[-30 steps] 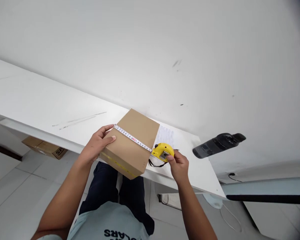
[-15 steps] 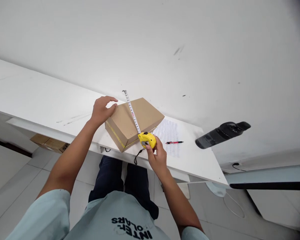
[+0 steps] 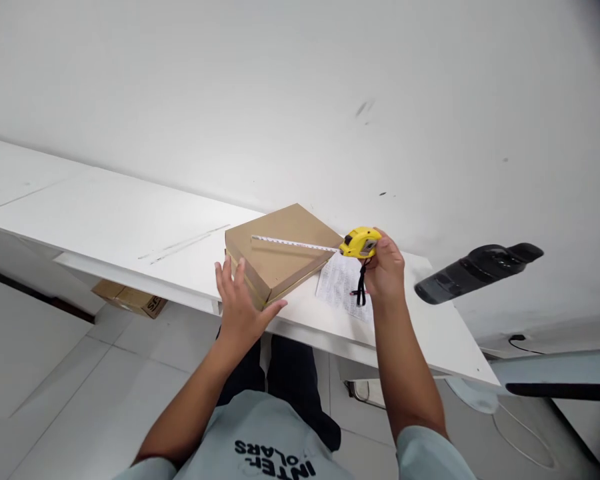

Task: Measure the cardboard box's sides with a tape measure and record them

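A brown cardboard box (image 3: 285, 230) lies on the white table, its near corner pointing toward me. My left hand (image 3: 240, 303) is open with fingers spread, at the box's near left side. Closed around a yellow tape measure (image 3: 361, 243), my right hand (image 3: 386, 267) is up past the box's right corner. The white blade (image 3: 295, 243) is drawn out leftward over the box top; whether it touches the cardboard I cannot tell. A black wrist strap (image 3: 361, 287) dangles below the tape case.
A written sheet of paper (image 3: 333, 283) lies right of the box, a pen on it mostly hidden by the strap. Farther right stands a black bottle (image 3: 473, 272). The white wall rises behind the table (image 3: 130, 207). Another cardboard box (image 3: 130, 298) sits below the table at left.
The tape measure went right and up in my right hand, its blade swinging from lengthwise to nearly crosswise over the box. My left hand came down from the far left edge to the near left side.
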Demonstrator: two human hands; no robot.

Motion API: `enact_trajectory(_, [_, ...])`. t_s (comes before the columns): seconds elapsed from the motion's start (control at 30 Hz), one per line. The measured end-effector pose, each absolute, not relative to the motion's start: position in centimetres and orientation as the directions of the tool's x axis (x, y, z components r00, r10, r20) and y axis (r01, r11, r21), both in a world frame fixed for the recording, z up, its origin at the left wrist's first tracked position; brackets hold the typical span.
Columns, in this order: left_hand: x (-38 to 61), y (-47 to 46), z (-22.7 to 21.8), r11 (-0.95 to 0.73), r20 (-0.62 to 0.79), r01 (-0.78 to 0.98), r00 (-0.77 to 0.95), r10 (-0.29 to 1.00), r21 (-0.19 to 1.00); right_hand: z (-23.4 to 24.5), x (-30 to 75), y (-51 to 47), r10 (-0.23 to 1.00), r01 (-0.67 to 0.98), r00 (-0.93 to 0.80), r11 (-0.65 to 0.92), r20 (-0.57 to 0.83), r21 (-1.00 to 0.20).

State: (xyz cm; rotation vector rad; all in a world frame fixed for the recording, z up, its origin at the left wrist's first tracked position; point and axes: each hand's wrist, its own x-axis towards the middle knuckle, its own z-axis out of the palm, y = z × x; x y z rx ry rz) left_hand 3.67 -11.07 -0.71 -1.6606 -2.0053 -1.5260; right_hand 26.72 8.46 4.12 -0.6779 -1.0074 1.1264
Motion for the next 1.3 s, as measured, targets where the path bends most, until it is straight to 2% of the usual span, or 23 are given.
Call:
enact_trajectory(0.13, [2.0, -9.5, -1.9, -0.152, 0.5, 0.656, -0.382, 0.778, 0.739, 3.9, 27.0, 8.7, 0.932, -0.386, 0.06, 0.353, 0.358, -0.852])
enact_trajectory(0.2, [-0.2, -9.4, -1.8, -0.122, 0.429, 0.626, -0.367, 0.825, 0.77, 3.9, 26.7, 7.9, 0.919, -0.348, 0.043, 0.382, 0.392, -0.856])
enact_trajectory(0.27, [-2.6, -9.4, -1.7, -0.089, 0.405, 0.694, -0.307, 0.861, 0.715, 4.1, 26.2, 7.2, 0.894, -0.327, 0.068, 0.44, 0.443, -0.836])
enact_trajectory(0.37, [-5.2, -9.7, -1.3, -0.07, 0.447, 0.821, -0.235, 0.863, 0.567, 4.7, 25.4, 6.9, 0.843, -0.322, 0.152, 0.536, 0.517, -0.78])
enact_trajectory(0.43, [-5.5, -9.9, -0.7, -0.062, 0.528, 0.838, -0.283, 0.8, 0.542, 5.1, 24.8, 7.0, 0.827, -0.302, 0.175, 0.562, 0.534, -0.77])
enact_trajectory(0.53, [-4.5, -10.1, 0.5, -0.123, 0.641, 0.803, -0.362, 0.677, 0.584, 5.5, 23.8, 7.6, 0.825, -0.203, 0.152, 0.565, 0.544, -0.8])
enact_trajectory(0.6, [-3.5, -9.9, 1.4, -0.173, 0.702, 0.82, -0.333, 0.63, 0.545, 5.6, 23.0, 8.3, 0.816, -0.129, 0.117, 0.578, 0.566, -0.806])
enact_trajectory(0.67, [-2.7, -9.5, 2.0, -0.205, 0.736, 0.875, -0.219, 0.64, 0.438, 5.7, 22.2, 9.2, 0.807, -0.091, 0.068, 0.59, 0.586, -0.802])
enact_trajectory(0.73, [-2.1, -9.0, 2.1, -0.223, 0.718, 0.914, -0.097, 0.69, 0.339, 5.9, 21.6, 10.1, 0.815, -0.086, 0.022, 0.579, 0.579, -0.811])
enact_trajectory(0.8, [-1.6, -8.5, 1.9, -0.206, 0.681, 0.934, -0.05, 0.731, 0.29, 6.0, 21.2, 10.9, 0.842, -0.084, -0.001, 0.538, 0.54, -0.839])
enact_trajectory(0.9, [-0.7, -8.1, 1.2, -0.113, 0.672, 0.96, -0.094, 0.734, 0.257, 6.0, 20.7, 11.3, 0.894, -0.051, 0.01, 0.448, 0.448, -0.893])
enact_trajectory(1.0, [0.3, -7.8, 1.1, -0.061, 0.667, 0.975, -0.098, 0.739, 0.212, 5.4, 20.5, 10.7, 0.908, 0.099, 0.007, 0.416, 0.419, -0.904])
enact_trajectory(1.07, [0.8, -7.8, 1.3, -0.076, 0.65, 0.981, -0.058, 0.758, 0.177, 5.0, 20.4, 10.1, 0.882, 0.255, 0.008, 0.454, 0.471, -0.854])
enact_trajectory(1.17, [1.1, -7.7, 1.7, -0.098, 0.632, 0.983, -0.023, 0.774, 0.156, 4.6, 20.5, 9.4, 0.801, 0.447, -0.019, 0.542, 0.598, -0.711])
enact_trajectory(1.3, [1.0, -7.7, 1.9, -0.086, 0.621, 0.98, -0.043, 0.783, 0.177, 4.4, 20.6, 8.9, 0.69, 0.544, -0.122, 0.648, 0.714, -0.533])
